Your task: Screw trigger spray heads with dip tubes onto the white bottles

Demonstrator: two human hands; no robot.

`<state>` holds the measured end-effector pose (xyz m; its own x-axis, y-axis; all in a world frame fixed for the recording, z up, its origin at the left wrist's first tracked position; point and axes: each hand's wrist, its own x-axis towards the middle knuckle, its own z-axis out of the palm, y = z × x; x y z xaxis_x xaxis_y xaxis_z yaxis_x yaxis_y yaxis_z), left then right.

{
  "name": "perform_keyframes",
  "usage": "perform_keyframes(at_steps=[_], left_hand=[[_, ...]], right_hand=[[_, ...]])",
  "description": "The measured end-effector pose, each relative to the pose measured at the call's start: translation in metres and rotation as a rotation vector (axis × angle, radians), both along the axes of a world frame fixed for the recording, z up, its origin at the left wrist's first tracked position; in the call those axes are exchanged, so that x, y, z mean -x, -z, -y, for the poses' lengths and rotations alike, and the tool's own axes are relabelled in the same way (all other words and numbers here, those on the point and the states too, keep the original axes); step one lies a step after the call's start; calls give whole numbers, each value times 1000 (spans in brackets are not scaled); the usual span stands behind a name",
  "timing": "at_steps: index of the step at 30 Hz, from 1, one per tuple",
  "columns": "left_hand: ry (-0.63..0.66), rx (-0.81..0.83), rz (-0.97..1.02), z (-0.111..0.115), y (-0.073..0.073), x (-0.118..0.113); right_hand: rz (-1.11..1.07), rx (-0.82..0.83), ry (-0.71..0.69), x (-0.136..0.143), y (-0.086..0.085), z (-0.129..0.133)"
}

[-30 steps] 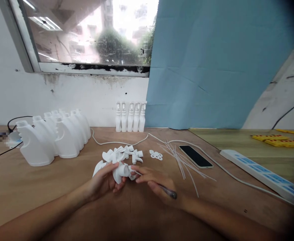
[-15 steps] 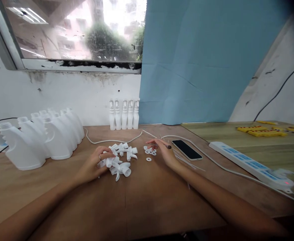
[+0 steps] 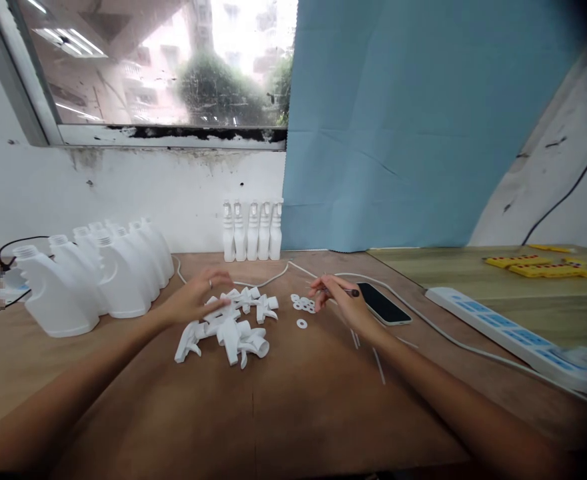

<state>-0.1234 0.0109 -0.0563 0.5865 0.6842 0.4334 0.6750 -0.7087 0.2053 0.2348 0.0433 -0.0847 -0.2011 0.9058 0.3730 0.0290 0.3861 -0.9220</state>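
Observation:
A pile of white spray trigger heads (image 3: 229, 328) lies on the brown table in front of me. My left hand (image 3: 198, 297) hovers over the pile's left side, fingers apart, holding nothing. One trigger head (image 3: 188, 341) sits at the left edge of the pile, below that hand. To the right, my right hand (image 3: 341, 300) is closed around a thin tool with a dark brown end (image 3: 354, 293); its tip is too fine to make out. Beside those fingers are several flat white washers (image 3: 303, 304), and a single washer (image 3: 301, 324) lies nearer to me.
White bottles (image 3: 123, 280) stand at the left, and small spray bottles (image 3: 253, 230) line the wall. Thin white tubes (image 3: 379, 365) and a phone (image 3: 384, 303) lie by my right arm. A cable (image 3: 438, 333) runs past a power strip (image 3: 503, 327); yellow pieces (image 3: 548, 269) lie beyond.
My left hand has lifted off the pile and its fingers have spread. Trigger heads now show at the pile's left where the hand was. My right hand still holds the tool near the washers.

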Motion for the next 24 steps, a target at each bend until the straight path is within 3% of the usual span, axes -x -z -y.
perform_keyframes(at_steps=[7,11,14,18,24], left_hand=[[-523,-86,162,-151,-49,-11],[-663,-33,210,-197,-67,-20],[-673,4,220,-208,-71,-26],[-670,-29,296,-207,-71,-24],[-610,-179,455,-173,-87,-13]], right_hand=[[-13,-23,22,-10,-7,5],[16,-16,-5,-10,-6,6],[42,-11,-27,-10,-6,9],[62,9,-56,-8,-7,13],[103,-9,-51,-5,-7,15]])
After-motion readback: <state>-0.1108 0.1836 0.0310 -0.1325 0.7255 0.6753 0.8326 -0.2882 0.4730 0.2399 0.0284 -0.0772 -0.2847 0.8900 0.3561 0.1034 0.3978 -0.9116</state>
